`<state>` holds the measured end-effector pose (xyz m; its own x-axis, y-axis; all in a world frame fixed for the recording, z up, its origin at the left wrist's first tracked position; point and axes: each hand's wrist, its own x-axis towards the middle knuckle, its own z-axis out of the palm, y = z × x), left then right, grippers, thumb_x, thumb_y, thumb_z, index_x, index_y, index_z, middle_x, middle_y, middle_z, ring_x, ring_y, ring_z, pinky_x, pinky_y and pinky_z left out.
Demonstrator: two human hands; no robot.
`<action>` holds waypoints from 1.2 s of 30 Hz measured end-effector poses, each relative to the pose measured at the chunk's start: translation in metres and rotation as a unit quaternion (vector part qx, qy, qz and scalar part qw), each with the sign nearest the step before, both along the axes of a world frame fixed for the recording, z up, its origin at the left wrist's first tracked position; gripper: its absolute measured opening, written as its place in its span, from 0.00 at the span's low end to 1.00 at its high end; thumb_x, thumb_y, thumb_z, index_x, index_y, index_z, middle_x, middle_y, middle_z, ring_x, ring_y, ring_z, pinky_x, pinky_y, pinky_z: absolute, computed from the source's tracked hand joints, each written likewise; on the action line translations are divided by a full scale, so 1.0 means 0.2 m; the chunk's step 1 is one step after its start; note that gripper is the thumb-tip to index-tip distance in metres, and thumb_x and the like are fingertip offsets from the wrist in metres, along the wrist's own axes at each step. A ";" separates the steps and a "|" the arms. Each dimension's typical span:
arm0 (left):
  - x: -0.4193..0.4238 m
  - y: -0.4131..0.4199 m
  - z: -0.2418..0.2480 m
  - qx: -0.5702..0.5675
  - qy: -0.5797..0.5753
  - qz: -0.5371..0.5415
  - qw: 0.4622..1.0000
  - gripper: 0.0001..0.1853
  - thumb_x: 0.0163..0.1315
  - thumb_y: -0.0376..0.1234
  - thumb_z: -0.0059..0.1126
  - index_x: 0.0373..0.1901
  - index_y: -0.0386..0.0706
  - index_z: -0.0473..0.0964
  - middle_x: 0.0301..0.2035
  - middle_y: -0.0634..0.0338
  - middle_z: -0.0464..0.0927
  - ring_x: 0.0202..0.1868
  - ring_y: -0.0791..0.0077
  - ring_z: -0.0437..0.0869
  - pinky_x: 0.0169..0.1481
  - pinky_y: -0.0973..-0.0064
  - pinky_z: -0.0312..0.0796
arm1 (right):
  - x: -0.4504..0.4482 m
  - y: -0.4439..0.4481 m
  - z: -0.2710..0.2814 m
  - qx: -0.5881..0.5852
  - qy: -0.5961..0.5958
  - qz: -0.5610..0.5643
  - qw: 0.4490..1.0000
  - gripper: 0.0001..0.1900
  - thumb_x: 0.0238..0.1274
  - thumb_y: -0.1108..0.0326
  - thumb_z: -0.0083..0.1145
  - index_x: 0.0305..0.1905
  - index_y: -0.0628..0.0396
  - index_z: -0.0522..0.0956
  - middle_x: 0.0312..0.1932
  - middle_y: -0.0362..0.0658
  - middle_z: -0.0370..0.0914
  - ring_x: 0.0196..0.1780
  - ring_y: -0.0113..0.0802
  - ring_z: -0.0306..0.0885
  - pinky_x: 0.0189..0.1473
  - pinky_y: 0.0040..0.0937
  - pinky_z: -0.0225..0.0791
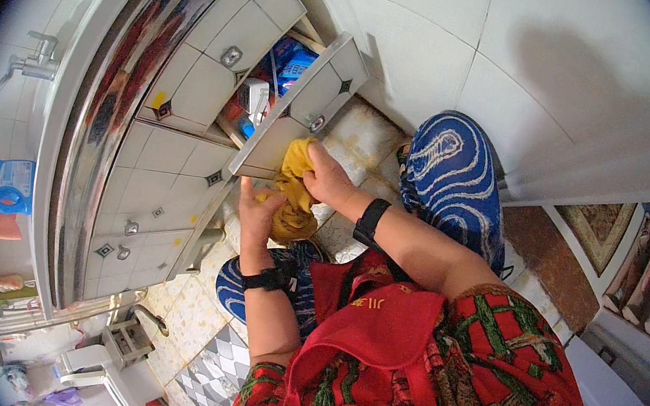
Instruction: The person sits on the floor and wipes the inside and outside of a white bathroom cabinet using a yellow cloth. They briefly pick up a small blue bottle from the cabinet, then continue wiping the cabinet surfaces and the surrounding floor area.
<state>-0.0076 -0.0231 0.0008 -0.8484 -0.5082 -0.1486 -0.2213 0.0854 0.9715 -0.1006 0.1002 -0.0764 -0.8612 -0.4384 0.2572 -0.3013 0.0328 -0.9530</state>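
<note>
A crumpled yellow cloth point(293, 208) hangs in front of the open, tile-faced drawer point(295, 127). My right hand point(329, 175) grips the cloth's upper part close to the drawer front. Lower and to the left, my left hand point(258, 212) has a fold of the same cloth between thumb and index finger. That index finger reaches up to the drawer's near corner; the other fingers are partly hidden. Inside the drawer lie blue printed packages point(295, 68), a white plastic item point(254, 96) and a small blue object point(246, 127).
Closed tiled cabinet doors point(163, 180) with metal knobs flank the drawer beneath a counter edge point(65, 123). On the counter stand a faucet point(40, 60) and a blue detergent bottle point(6, 185). A white tiled wall point(411, 34) rises beyond. My knee point(456, 178) is close by the drawer.
</note>
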 end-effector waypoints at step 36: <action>-0.01 0.00 -0.14 0.010 0.044 -0.010 0.999 0.21 0.58 0.31 0.56 0.54 0.37 0.67 0.43 0.55 0.77 0.43 0.68 0.78 0.44 0.72 0.72 | 0.09 -0.07 0.39 -0.031 0.234 0.081 0.969 0.13 0.50 0.75 0.49 0.44 0.62 0.71 0.41 0.55 0.68 0.45 0.56 0.69 0.46 0.46 0.65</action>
